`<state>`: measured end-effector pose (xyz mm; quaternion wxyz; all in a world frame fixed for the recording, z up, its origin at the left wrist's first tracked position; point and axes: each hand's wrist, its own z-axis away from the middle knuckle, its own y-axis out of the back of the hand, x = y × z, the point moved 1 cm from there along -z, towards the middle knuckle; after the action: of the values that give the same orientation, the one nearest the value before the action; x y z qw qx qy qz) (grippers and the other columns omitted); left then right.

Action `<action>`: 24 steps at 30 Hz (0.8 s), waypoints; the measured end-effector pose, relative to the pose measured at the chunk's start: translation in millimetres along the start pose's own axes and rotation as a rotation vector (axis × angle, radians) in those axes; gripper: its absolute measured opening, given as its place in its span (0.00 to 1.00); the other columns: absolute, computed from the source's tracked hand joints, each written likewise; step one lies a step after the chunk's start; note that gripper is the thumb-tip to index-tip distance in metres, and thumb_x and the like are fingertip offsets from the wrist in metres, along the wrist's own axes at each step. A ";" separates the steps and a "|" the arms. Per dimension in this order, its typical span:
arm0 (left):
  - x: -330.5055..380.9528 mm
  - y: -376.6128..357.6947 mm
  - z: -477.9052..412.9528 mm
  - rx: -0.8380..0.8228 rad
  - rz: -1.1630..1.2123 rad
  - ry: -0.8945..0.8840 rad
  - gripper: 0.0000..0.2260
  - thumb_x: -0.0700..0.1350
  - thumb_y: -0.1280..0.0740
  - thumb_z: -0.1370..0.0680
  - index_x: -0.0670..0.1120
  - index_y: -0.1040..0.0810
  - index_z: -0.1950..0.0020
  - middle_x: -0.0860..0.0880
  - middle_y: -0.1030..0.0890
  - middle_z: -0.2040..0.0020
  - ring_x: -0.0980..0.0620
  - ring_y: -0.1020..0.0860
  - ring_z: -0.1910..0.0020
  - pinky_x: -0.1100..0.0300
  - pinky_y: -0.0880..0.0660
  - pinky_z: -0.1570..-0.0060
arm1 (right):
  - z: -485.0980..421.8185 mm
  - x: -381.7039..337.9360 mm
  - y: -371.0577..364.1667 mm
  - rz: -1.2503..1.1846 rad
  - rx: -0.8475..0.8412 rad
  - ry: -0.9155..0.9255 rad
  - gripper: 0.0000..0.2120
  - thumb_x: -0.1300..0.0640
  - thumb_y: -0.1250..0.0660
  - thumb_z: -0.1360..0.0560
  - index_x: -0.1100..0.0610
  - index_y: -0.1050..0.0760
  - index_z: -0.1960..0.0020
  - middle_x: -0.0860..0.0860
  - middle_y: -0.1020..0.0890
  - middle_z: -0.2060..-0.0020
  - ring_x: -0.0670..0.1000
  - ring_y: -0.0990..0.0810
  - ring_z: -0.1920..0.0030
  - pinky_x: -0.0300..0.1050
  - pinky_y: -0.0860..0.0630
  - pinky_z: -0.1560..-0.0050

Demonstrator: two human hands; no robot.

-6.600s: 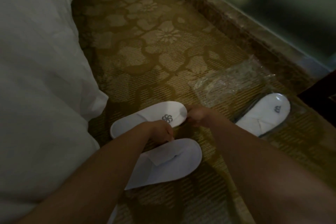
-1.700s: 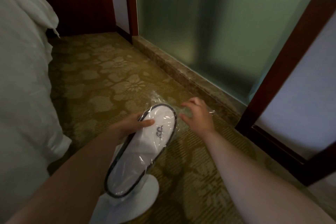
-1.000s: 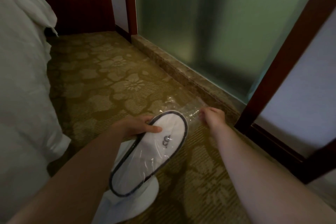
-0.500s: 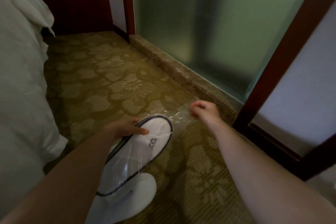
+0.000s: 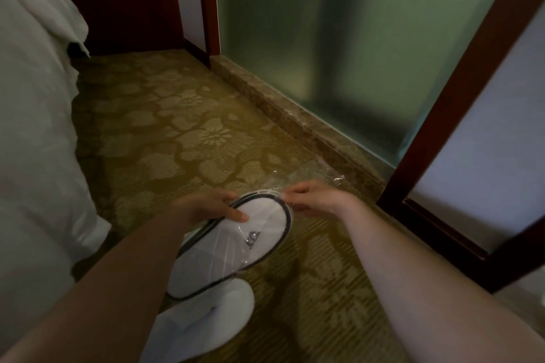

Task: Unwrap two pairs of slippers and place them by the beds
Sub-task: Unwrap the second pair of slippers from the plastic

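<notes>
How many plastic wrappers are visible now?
2. One still around the wrapped slippers gripped by the left hand, its toe end pinched by the right hand. One empty wrapper lies on the carpet beyond the hands. Others may be out of frame.

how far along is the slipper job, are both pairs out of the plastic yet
Not yet. Done: an unwrapped white slipper lies on the carpet beside the bed; only one shows, and an empty wrapper lies near the sill. In hand: the left hand holds the wrapped pair while the right hand pinches the plastic at its toe end. Left: pull that pair free and set it by a bed.
</notes>
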<state>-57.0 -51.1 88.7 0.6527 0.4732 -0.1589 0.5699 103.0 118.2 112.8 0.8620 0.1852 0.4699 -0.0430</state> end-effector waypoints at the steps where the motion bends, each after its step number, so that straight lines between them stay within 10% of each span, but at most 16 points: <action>1: -1.9 0.4 -0.7 -0.005 0.003 0.005 0.22 0.56 0.22 0.43 0.53 0.18 0.51 0.47 0.16 0.48 0.47 0.18 0.48 0.49 0.22 0.42 | -1.4 0.8 -0.2 0.034 -0.013 -0.010 0.08 0.55 0.29 0.28 0.53 0.19 0.49 0.52 0.17 0.49 0.50 0.19 0.50 0.45 0.21 0.45; 4: -5.1 0.6 -2.3 0.009 0.014 0.013 0.33 0.62 0.21 0.52 0.52 0.18 0.50 0.47 0.16 0.47 0.46 0.18 0.47 0.49 0.22 0.42 | -4.2 1.3 -4.9 0.099 -0.044 0.003 0.02 0.55 0.27 0.30 0.51 0.19 0.59 0.51 0.18 0.58 0.52 0.20 0.52 0.51 0.23 0.40; 8: 4.9 -0.4 1.4 0.083 0.089 0.022 0.11 0.48 0.25 0.32 0.54 0.21 0.52 0.46 0.18 0.48 0.46 0.19 0.50 0.50 0.21 0.47 | -2.7 -4.3 -8.1 0.009 0.026 0.046 0.04 0.57 0.32 0.25 0.57 0.21 0.53 0.58 0.18 0.48 0.57 0.19 0.46 0.48 0.21 0.44; 12: 9.1 -0.2 -2.8 0.269 0.134 0.000 0.13 0.46 0.27 0.29 0.48 0.23 0.47 0.47 0.19 0.51 0.54 0.22 0.60 0.62 0.26 0.65 | -2.5 -3.8 -6.4 -0.058 0.139 0.078 0.07 0.56 0.37 0.22 0.58 0.22 0.51 0.57 0.18 0.51 0.54 0.18 0.51 0.45 0.19 0.52; 16: -5.8 1.2 -7.3 0.424 -0.091 0.086 0.35 0.57 0.28 0.31 0.43 0.32 0.29 0.43 0.30 0.30 0.46 0.26 0.39 0.57 0.30 0.45 | -3.6 3.5 3.0 -0.177 0.347 0.072 0.11 0.53 0.41 0.20 0.59 0.26 0.44 0.56 0.22 0.56 0.51 0.22 0.59 0.45 0.21 0.60; 24: -7.6 1.9 -5.5 0.764 -0.068 0.227 0.50 0.64 0.31 0.32 0.46 0.55 0.22 0.42 0.54 0.21 0.41 0.56 0.22 0.39 0.54 0.26 | -0.6 16.2 24.2 -0.471 0.712 0.026 0.21 0.49 0.46 0.20 0.60 0.30 0.33 0.59 0.23 0.39 0.59 0.24 0.39 0.57 0.28 0.35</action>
<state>-62.8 -51.4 81.1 0.4617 0.6209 0.1532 0.6147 117.5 142.4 105.9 0.7048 0.3594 0.4661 -0.3960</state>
